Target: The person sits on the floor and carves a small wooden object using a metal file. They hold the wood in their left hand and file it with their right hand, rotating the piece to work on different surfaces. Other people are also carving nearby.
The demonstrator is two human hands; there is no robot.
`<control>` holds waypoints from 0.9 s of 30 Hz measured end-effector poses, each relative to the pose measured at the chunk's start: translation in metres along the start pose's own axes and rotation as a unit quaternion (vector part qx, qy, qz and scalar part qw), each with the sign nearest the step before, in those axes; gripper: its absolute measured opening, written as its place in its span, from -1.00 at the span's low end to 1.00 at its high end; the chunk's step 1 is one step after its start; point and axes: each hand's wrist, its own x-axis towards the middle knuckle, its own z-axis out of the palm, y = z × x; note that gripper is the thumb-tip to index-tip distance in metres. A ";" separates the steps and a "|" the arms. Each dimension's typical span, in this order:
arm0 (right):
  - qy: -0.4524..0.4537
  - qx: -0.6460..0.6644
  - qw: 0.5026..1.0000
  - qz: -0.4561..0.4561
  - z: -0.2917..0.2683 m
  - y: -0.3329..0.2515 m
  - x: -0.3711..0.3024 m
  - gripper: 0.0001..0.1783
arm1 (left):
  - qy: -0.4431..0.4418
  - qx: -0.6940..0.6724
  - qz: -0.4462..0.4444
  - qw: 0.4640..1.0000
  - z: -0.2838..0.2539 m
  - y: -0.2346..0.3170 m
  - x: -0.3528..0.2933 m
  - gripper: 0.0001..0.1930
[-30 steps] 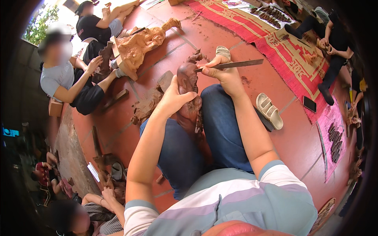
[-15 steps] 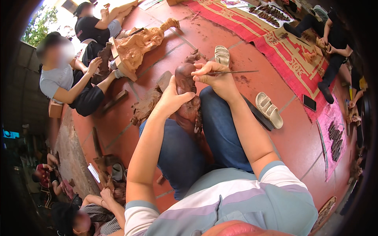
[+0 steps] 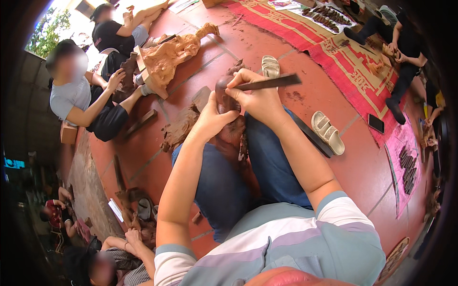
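Note:
A reddish-brown wood carving (image 3: 229,134) with a smooth, rounded top stands between my knees. My left hand (image 3: 213,116) is closed round its upper left side, the thumb lying across the front below the rounded part. In my right hand (image 3: 255,97) a long, flat, dark strip (image 3: 274,83) is pinched between thumb and fingers. Its free end points right, and its broad face shows. The pinched end is against or very close to the carving's rounded top; the fingers hide the exact contact. The carving's lower part is partly hidden between my legs.
Rough wood (image 3: 181,125) lies left of my knees. A larger pale carving (image 3: 169,59) lies beyond, near two seated people. Sandals (image 3: 327,132), a phone (image 3: 376,123) and a red patterned mat (image 3: 350,64) are to the right. Tools lie on a pink cloth (image 3: 396,157).
My right hand has turned and moved slightly left and down, so the strip shows its broad face instead of its thin edge. My left hand keeps its hold on the carving.

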 end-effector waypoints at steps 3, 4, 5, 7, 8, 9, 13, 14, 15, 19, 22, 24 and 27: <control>0.012 0.026 0.998 -0.054 -0.011 0.018 0.016 -0.86 | 0.004 0.012 0.012 1.000 0.001 -0.001 0.004 -0.23; 0.010 0.111 0.993 -0.039 -0.016 0.020 0.020 -0.85 | 0.008 0.023 0.012 1.000 0.000 -0.001 0.004 -0.23; 0.021 0.141 0.989 -0.028 -0.017 0.021 0.020 -0.85 | 0.011 0.032 0.012 0.999 0.000 -0.002 0.005 -0.22; 0.043 0.199 0.979 -0.006 -0.018 0.023 0.021 -0.84 | 0.007 0.030 0.013 0.999 -0.001 -0.001 0.005 -0.23; 0.041 0.096 0.993 -0.058 -0.015 0.014 0.017 -0.84 | 0.005 0.032 0.016 0.999 -0.001 0.001 0.005 -0.23; 0.031 0.034 0.997 -0.055 -0.009 0.008 0.013 -0.84 | 0.001 0.036 0.016 0.999 -0.001 0.001 0.003 -0.23; -0.021 0.043 0.998 -0.044 -0.012 0.013 0.025 -0.84 | -0.001 0.021 -0.002 1.000 -0.001 -0.002 0.003 -0.24; -0.005 0.146 0.989 0.029 -0.023 0.016 0.031 -0.84 | -0.006 0.015 -0.005 1.000 0.001 0.002 0.002 -0.24; 0.008 0.248 0.964 0.100 -0.031 0.018 0.035 -0.84 | -0.007 0.009 -0.007 1.000 0.001 0.005 0.002 -0.24; -0.011 0.008 0.996 -0.091 -0.016 0.009 0.020 -0.83 | 0.005 0.043 0.021 0.999 -0.001 0.001 0.002 -0.25; 0.005 0.074 0.996 0.043 -0.021 0.003 0.023 -0.83 | -0.006 0.024 -0.013 1.000 -0.002 0.006 0.000 -0.23; 0.017 0.217 0.971 0.096 -0.027 0.010 0.031 -0.84 | -0.015 0.024 -0.013 1.000 -0.001 0.007 0.000 -0.23; -0.004 -0.035 0.995 -0.088 -0.006 -0.001 0.019 -0.85 | -0.012 0.019 -0.011 1.000 -0.002 0.006 -0.001 -0.23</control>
